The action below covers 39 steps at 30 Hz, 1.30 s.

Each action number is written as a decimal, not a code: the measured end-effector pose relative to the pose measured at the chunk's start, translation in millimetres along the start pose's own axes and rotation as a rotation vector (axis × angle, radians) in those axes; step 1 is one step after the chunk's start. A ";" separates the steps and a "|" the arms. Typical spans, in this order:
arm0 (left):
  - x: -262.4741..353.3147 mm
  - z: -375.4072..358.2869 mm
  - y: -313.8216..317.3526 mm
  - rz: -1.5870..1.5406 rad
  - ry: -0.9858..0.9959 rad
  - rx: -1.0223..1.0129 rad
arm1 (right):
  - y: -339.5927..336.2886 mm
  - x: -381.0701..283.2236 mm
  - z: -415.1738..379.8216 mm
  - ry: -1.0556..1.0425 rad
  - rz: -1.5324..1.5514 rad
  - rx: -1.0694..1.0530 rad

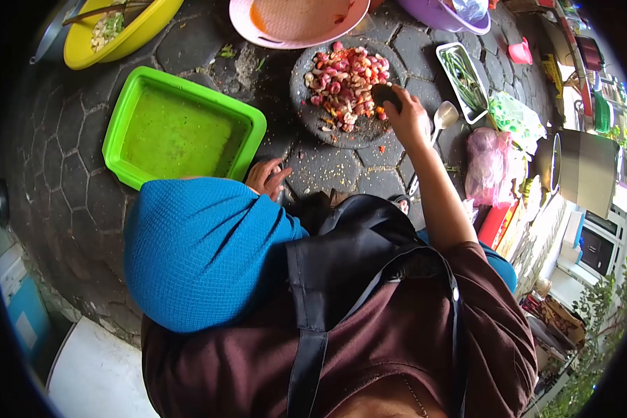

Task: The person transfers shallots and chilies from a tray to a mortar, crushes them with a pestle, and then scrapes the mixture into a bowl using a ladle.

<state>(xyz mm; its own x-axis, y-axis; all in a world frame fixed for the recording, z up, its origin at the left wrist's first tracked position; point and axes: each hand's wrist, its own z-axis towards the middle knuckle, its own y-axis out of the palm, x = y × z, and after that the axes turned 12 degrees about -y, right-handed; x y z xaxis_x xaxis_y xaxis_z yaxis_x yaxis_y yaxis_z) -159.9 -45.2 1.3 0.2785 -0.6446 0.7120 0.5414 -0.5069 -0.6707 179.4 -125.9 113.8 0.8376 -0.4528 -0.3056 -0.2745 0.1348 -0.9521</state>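
My right hand (409,122) is closed on a dark stone pestle (385,97). The pestle rests at the right side of a wide stone mortar (306,111). Heaped in the mortar are red shallots (345,76), with paler pieces and orange-red bits that look like chilli among them. Down by my knee, my left hand (268,177) has its fingers loosely bent and slightly apart, with nothing visible in them. It is beside the near right corner of a bright green plastic tray (254,132), which holds only small specks.
Behind the mortar stand a pink basin (240,28) and a purple basin (442,21). A yellow basin (76,52) with chopped greens is far left. Rightward are a metal ladle (444,115), a white tray (475,118) of green vegetables and plastic bags (491,164). Crumbs dot the paving (320,171).
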 end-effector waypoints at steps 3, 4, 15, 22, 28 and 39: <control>-5.9 -0.9 4.2 -0.051 0.017 -0.007 | 14.3 -20.3 -11.3 0.102 -0.130 -0.047; -7.6 -2.9 12.7 -0.077 0.004 0.037 | 48.5 -3.4 -17.7 0.009 -0.135 0.001; 1.1 -2.4 -0.1 -0.038 -0.032 0.009 | -15.6 22.7 0.4 0.167 0.231 0.111; -2.7 -0.9 5.6 -0.063 0.010 -0.005 | 54.6 56.6 -28.5 0.169 -0.069 0.004; -7.1 -5.7 14.0 -0.087 -0.011 -0.013 | 50.6 0.8 -25.7 0.145 -0.012 -0.074; 1.3 -3.7 10.5 -0.011 -0.046 -0.037 | 36.3 9.3 -61.1 0.121 0.046 -0.028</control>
<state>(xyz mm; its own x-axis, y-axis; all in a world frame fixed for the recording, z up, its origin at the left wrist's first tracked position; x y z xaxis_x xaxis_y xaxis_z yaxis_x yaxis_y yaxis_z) -156.8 -53.6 -5.6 0.3090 -0.6124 0.7277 0.5152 -0.5353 -0.6693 148.3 -179.0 77.1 0.7612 -0.5501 -0.3434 -0.3253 0.1342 -0.9360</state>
